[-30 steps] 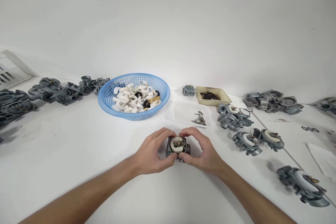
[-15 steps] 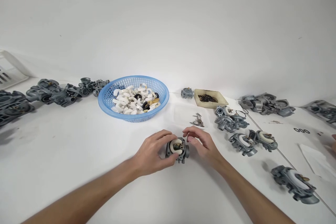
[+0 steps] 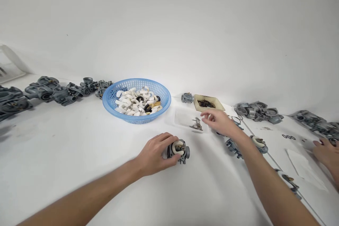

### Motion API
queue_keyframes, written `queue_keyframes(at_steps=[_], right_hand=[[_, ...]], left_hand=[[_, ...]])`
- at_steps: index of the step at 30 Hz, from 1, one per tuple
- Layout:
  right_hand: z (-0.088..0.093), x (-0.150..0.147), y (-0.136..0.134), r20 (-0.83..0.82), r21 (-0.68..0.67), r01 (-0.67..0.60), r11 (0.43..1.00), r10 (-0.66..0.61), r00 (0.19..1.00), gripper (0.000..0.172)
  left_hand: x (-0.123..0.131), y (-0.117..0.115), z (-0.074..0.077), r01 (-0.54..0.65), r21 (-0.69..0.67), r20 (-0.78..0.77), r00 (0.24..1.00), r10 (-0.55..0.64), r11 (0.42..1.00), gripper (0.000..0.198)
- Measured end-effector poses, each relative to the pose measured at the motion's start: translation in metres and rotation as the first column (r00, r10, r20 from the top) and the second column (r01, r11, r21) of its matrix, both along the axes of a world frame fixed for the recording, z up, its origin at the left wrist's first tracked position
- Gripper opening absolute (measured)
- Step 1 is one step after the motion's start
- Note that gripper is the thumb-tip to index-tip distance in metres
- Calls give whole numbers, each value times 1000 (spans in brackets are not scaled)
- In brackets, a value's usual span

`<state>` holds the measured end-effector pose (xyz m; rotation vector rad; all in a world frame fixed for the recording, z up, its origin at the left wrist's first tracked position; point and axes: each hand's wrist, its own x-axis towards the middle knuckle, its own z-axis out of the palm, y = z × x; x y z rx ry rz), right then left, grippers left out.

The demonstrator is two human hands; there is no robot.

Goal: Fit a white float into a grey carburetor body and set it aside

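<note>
Blue basket (image 3: 136, 100) blocks far side; near table (image 3: 79, 155) open

head cam | faces forward-down | near, over white table (image 3: 66, 169)

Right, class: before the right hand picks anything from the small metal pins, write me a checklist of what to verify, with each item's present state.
1. Left hand steadies the carburettor body on the table: ok.
2. White float sits on top of the body, facing up: ok.
3. Right hand is open and holds nothing: ok.
4. Small metal pins lie close by the right fingertips, not yet touched: ok.
5. Pin hole in the body is lined up: cannot tell, too small.
6. Another person's hand at the right edge stays apart from the pins: ok.
</note>
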<state>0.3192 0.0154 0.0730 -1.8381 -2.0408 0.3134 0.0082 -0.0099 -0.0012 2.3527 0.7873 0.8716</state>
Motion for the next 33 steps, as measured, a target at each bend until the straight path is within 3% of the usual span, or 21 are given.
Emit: queue_keyframes(at_steps=[3, 8, 12, 16, 26, 33], right_hand=[[6, -1, 26, 243, -256, -84, 963, 148, 959, 12], [-2, -24, 51, 490, -463, -69, 883, 321, 811, 32], [-7, -43, 54, 595, -501, -29, 865, 369, 713, 36], [-6, -51, 57, 634, -520, -3, 854, 389, 669, 36], [-2, -30, 59, 606, -565, 4, 825, 412, 681, 35], [-3, -31, 60, 608, -581, 40, 813, 401, 686, 35]], left_hand=[[0, 0, -1, -5, 12, -4, 1000, 5, 1000, 34], [-1, 0, -2, -5, 39, -5, 1000, 5, 999, 33], [-1, 0, -1, -13, 52, -12, 1000, 14, 999, 32], [-1, -1, -2, -15, 61, -14, 1000, 16, 998, 34], [0, -2, -1, -6, 86, -26, 1000, 9, 996, 32], [0, -2, 0, -1, 83, -26, 1000, 3, 997, 32]])
